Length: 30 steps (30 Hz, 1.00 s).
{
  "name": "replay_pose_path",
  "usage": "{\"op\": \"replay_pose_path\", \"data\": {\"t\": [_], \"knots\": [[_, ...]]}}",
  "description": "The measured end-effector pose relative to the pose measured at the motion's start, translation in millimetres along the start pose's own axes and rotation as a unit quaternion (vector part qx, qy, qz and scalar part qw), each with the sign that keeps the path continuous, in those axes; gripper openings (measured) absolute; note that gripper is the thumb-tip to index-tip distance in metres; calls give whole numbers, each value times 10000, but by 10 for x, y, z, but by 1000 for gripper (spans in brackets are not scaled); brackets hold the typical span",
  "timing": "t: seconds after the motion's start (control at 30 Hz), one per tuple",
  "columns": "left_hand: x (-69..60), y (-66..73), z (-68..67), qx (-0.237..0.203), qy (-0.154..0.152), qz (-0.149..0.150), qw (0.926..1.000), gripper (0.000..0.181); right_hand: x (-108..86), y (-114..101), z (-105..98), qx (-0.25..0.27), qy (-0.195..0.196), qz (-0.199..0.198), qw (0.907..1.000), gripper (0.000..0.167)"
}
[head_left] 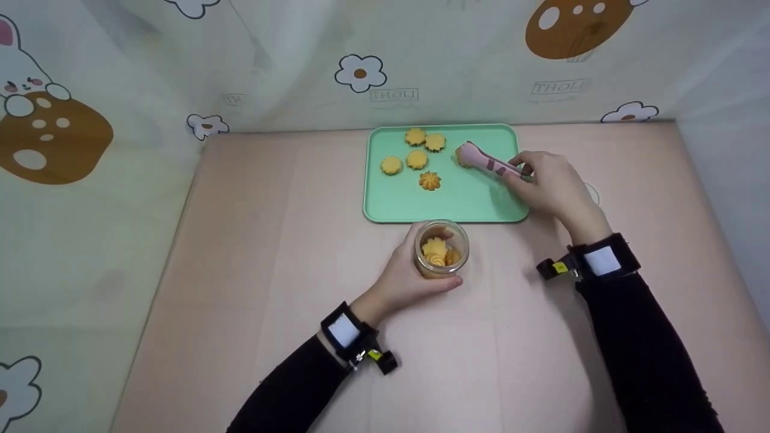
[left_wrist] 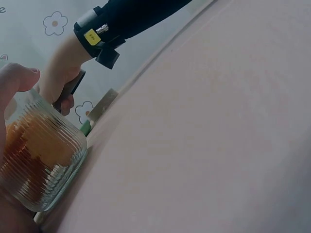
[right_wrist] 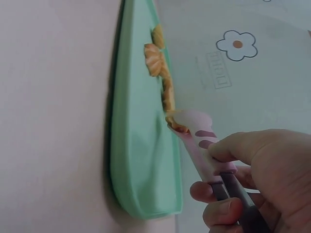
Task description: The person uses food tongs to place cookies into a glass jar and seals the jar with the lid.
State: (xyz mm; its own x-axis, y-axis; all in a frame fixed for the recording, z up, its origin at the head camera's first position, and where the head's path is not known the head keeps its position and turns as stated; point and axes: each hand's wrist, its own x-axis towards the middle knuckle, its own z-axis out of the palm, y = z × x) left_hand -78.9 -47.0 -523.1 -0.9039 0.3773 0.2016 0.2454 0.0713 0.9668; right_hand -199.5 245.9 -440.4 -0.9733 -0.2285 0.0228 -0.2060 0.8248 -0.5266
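Between the pink tongs (head_left: 492,164), a cookie (right_wrist: 178,126) sits partly hidden.

Black sleeves (head_left: 649,349) end near black wristbands (head_left: 625,251) with white patches (head_left: 602,261) and, seemingly, yellow-tagged cameras (head_left: 547,269).

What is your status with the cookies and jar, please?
Left hand holding jar, cookies inside. Right hand gripping tongs, cookie pinched. Five more on tray. Nothing visibly blocking.
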Motion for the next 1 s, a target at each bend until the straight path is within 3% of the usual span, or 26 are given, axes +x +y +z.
{"op": "replay_pose_path", "data": {"t": [0.23, 0.47, 0.73, 1.0], "knots": [[-3, 2, -5, 45, 28, 6, 10000, 87, -150, -88, -119, 83, 457, -367, 9982, 29], [-8, -6, -11, 89, 15, -48, 9999, 88, -429, -265, -352, 167, 912, -872, 9919, 27], [-3, -8, -7, 80, -7, -53, 10000, 87, -831, -512, -649, 235, 829, -1452, 9856, 19], [2, -10, -12, 58, -51, -29, 10000, 89, -1113, -665, -791, 238, 613, -2186, 9736, 21]]}}
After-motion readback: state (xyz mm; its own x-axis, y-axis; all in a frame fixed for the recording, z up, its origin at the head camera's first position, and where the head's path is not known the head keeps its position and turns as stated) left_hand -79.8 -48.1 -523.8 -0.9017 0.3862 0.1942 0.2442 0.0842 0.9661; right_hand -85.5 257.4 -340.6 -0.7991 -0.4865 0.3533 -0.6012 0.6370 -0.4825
